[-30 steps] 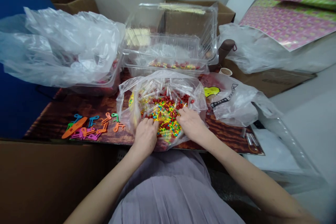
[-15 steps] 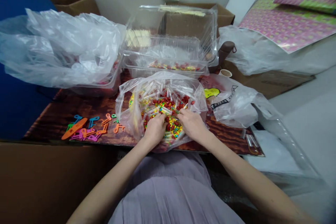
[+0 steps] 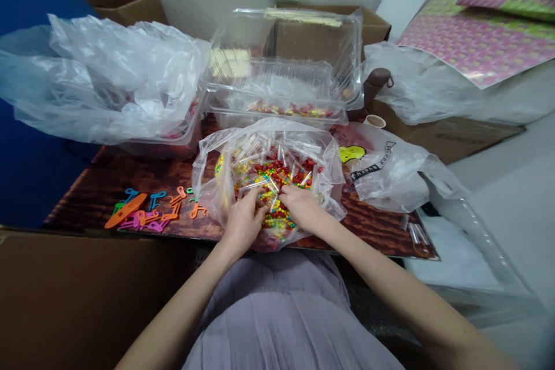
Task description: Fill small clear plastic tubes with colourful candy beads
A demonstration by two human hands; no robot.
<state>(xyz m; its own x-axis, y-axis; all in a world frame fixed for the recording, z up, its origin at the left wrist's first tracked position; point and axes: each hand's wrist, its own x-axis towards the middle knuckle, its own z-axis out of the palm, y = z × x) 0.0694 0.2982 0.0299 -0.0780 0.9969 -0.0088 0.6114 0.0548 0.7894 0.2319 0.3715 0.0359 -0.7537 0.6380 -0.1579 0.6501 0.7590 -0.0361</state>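
Observation:
An open clear plastic bag sits at the table's front edge, full of small multicoloured beads, dark red pieces and short clear tubes. Both my hands are inside its mouth. My left hand is at the near left of the heap, fingers curled and thumb opposite them, with a tube beside the fingertips. To its right, my right hand has its fingers bent together among the beads, close to another tube. What either set of fingertips holds is too small to make out.
Coloured plastic clips lie on the wood-patterned table at left. Behind stand a clear lidded box and a bag-covered tub. At right are a printed plastic bag, a paper cup and a few loose tubes.
My left hand has moved slightly left and toward me, while my right hand has moved a little left. The tubes between them have shifted and show more clearly.

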